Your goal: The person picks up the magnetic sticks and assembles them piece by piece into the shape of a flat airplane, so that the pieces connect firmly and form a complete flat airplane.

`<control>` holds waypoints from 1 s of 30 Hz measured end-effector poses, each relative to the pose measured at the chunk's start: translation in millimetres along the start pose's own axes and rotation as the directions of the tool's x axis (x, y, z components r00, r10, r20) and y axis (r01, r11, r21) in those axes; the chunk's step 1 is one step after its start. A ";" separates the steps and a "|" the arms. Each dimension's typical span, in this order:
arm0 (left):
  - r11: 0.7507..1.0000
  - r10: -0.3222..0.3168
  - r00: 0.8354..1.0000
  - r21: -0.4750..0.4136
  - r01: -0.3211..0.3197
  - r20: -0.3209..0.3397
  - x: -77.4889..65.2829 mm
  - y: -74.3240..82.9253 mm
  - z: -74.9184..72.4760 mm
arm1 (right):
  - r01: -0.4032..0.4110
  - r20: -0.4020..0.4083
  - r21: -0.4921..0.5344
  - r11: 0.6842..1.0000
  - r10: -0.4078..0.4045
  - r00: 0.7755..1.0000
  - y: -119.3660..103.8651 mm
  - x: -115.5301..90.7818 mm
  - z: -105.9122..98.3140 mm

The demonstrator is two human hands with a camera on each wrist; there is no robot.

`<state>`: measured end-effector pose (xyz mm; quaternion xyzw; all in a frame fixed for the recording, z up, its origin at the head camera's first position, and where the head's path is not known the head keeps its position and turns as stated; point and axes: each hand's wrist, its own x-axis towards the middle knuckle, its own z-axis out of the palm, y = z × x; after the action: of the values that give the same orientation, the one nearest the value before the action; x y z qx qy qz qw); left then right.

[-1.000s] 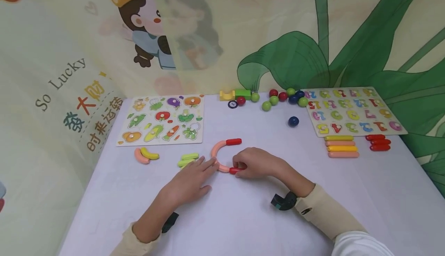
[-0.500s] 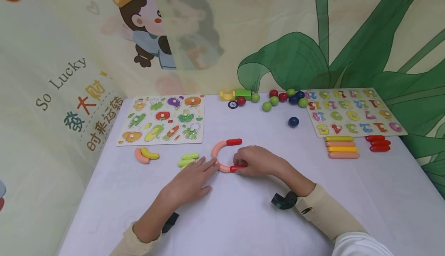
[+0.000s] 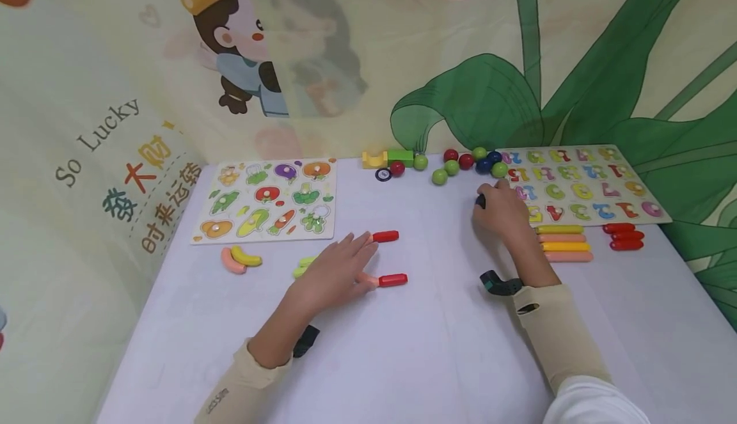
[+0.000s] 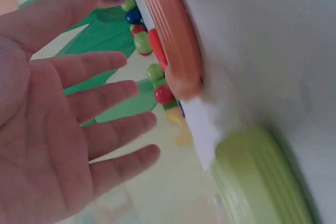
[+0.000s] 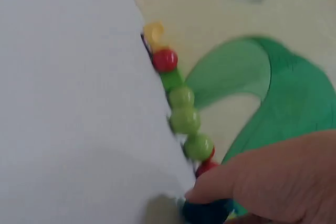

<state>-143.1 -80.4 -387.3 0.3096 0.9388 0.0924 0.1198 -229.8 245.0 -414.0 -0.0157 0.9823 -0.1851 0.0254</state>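
Observation:
In the head view, my left hand [image 3: 334,270] hovers with extended, spread fingers over the curved pink pieces, hiding most of them. The left wrist view shows its palm holding nothing, beside a ridged pink curved piece [image 4: 176,35] and a light green piece [image 4: 257,177]. Two red sticks, an upper one [image 3: 386,236] and a lower one [image 3: 393,280], extend right from the pink pieces' ends. Farther right, my right hand [image 3: 503,210] pinches a dark blue ball [image 3: 480,201], largely covered by the fingers. The right wrist view shows the thumb against that ball [image 5: 205,212].
Vegetable [image 3: 265,200] and number [image 3: 581,184] puzzle boards lie at back left and right. Between them sit several red, green and blue balls [image 3: 439,176] and yellow and green blocks [image 3: 400,158]. Coloured sticks [image 3: 567,247] lie right; a yellow curved piece [image 3: 246,256] lies left.
My right hand has let go of the lower red stick and moved right and away to the lone blue ball, which it now pinches. My left hand has shifted up and right over the pink pieces.

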 end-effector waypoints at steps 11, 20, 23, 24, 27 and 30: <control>0.989 -0.126 0.980 -0.059 0.136 0.155 37.5 1.4 -3.7 | 0.273 0.179 0.123 0.954 -0.291 0.940 -46.8 0.7 42.1; 0.985 -0.117 0.970 -0.099 0.140 0.213 44.0 -0.1 -0.6 | 0.384 0.171 0.185 0.904 -0.415 0.894 -86.8 -1.7 64.9; 0.989 -0.097 0.973 -0.090 0.118 0.211 43.7 -0.4 0.2 | 0.382 0.176 0.218 0.898 -0.421 0.890 -85.0 1.6 66.4; 0.991 -0.087 0.975 -0.083 0.106 0.206 43.5 -0.5 0.4 | 0.385 0.178 0.236 0.892 -0.430 0.885 -83.8 3.0 66.7; 0.995 -0.060 0.980 -0.068 0.075 0.192 42.6 -0.4 0.6 | 0.394 0.183 0.299 0.869 -0.458 0.870 -79.0 8.0 66.3; 0.996 -0.046 0.981 -0.062 0.058 0.191 41.8 0.0 1.4 | 0.391 0.166 0.358 0.848 -0.470 0.867 -76.0 15.9 59.3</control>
<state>-175.3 -55.0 -395.6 0.2881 0.9273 0.0910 0.2210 -240.7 152.2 -442.2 -0.2556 0.9003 -0.3357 0.1074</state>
